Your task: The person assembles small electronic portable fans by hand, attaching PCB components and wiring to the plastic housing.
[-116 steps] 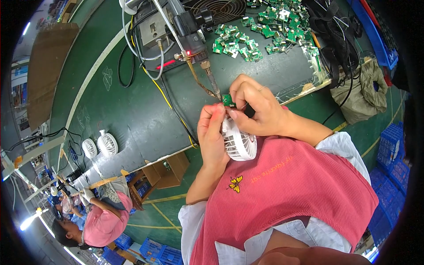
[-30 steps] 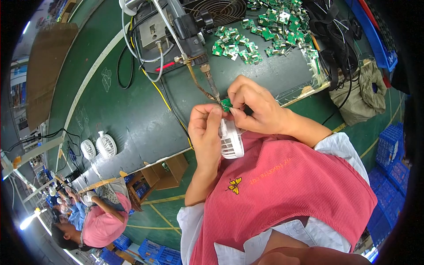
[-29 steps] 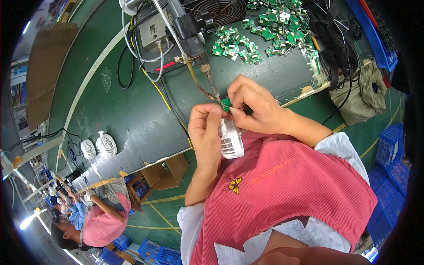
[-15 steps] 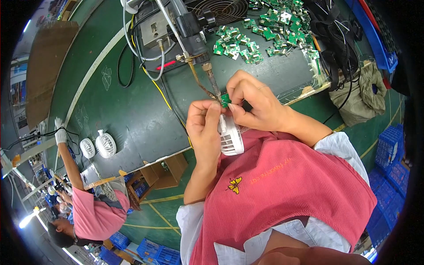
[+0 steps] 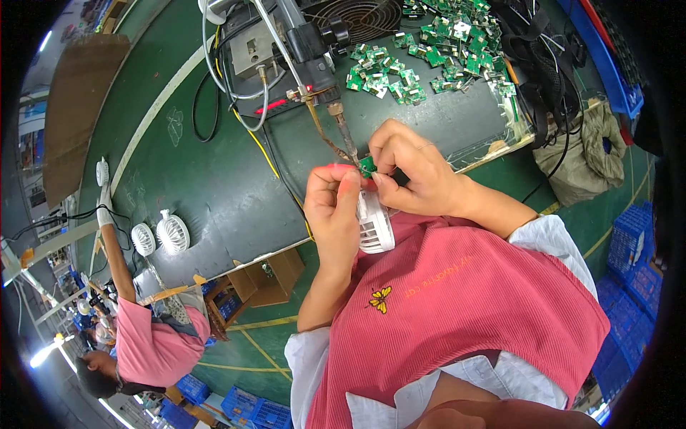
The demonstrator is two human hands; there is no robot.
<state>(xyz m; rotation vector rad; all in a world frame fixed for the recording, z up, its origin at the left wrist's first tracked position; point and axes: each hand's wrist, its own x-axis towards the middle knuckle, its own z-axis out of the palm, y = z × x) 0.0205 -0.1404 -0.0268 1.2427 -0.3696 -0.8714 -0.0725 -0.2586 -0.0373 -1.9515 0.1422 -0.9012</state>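
- My right hand (image 5: 414, 168) pinches the green circuit board (image 5: 367, 167) at its near right edge, between thumb and fingertips.
- The board lies just left of those fingertips and just beyond my left hand (image 5: 332, 196), so my right is the nearer.
- The soldering iron (image 5: 344, 134) slants down toward me and rightward, its tip right by the board's left edge; I can't tell whether they touch.
- My left thumb and forefinger are pressed together, lit red; whatever sits between them is hidden.
- The white fan (image 5: 375, 227) is below the board, close beside my left hand, partly covered; its support is unclear.
- The board looks squarish, so I make out no long axis; its solder points are too small to read.
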